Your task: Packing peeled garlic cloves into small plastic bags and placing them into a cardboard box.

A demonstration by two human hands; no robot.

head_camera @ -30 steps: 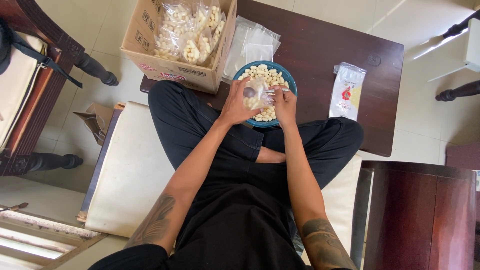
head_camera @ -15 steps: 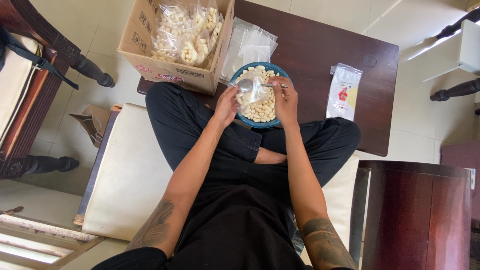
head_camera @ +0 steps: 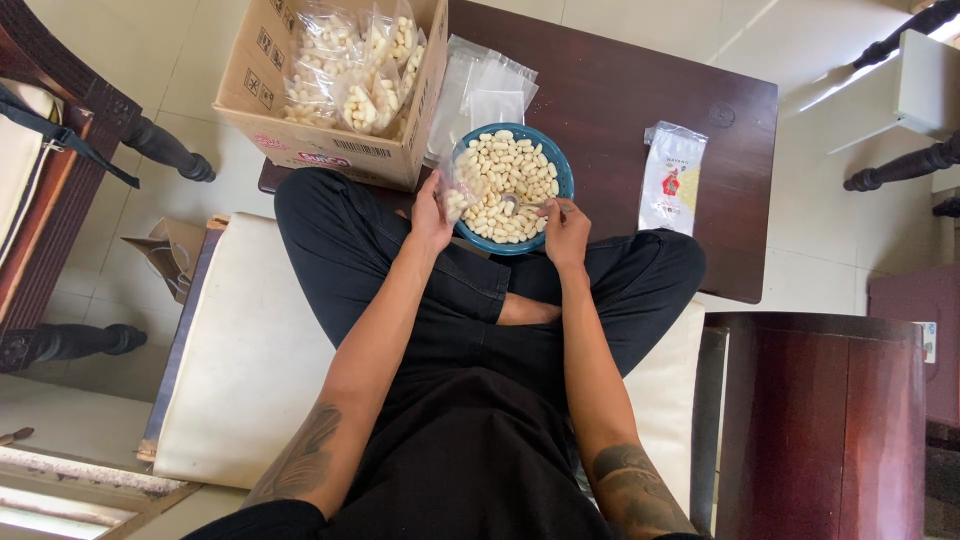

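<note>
1. Left hand (head_camera: pixel 432 215) gripped a small clear bag (head_camera: pixel 452 192) at the bowl's (head_camera: pixel 560 170) nine o'clock rim; half a second earlier both hands met over the bowl's centre.
2. Right hand (head_camera: pixel 566 225), closed on a spoon (head_camera: pixel 520 205), had dropped to five o'clock, its tip among the pale pieces (head_camera: pixel 505 170).
3. Box (head_camera: pixel 300 130) of filled bags lay at ten o'clock, so another scoop seemed underway.
</note>
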